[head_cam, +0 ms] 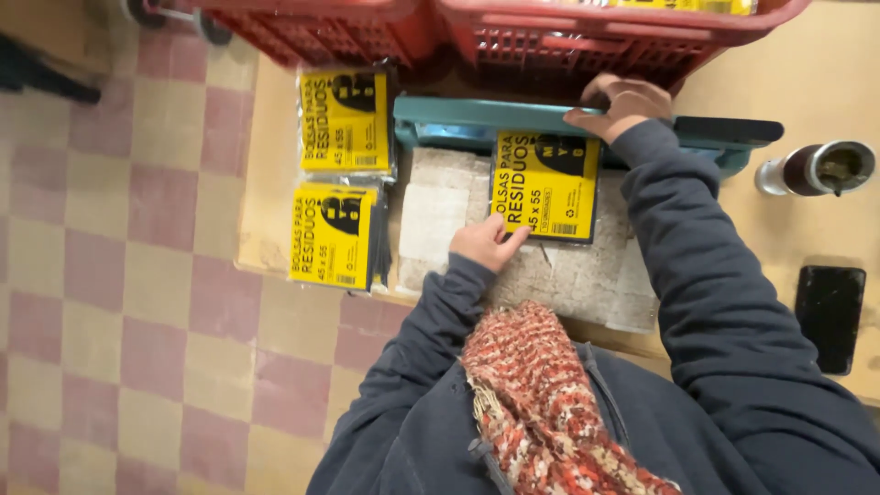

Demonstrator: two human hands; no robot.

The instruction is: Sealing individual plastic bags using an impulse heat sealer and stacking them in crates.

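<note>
Pressing the teal sealer bar (513, 116) down with my right hand (620, 103), fingers curled over it, I pinch the lower corner of a yellow bag packet (544, 185) with my left hand (484, 242), keeping its top edge under the bar. Two more packets (341, 183) lie stacked aside on the table (266, 183); three altogether.

I see dark navy jacket w/ long sleeves (706, 302), zip at front, and red-white knitted scarf (550, 403) w/ fringe.
</note>
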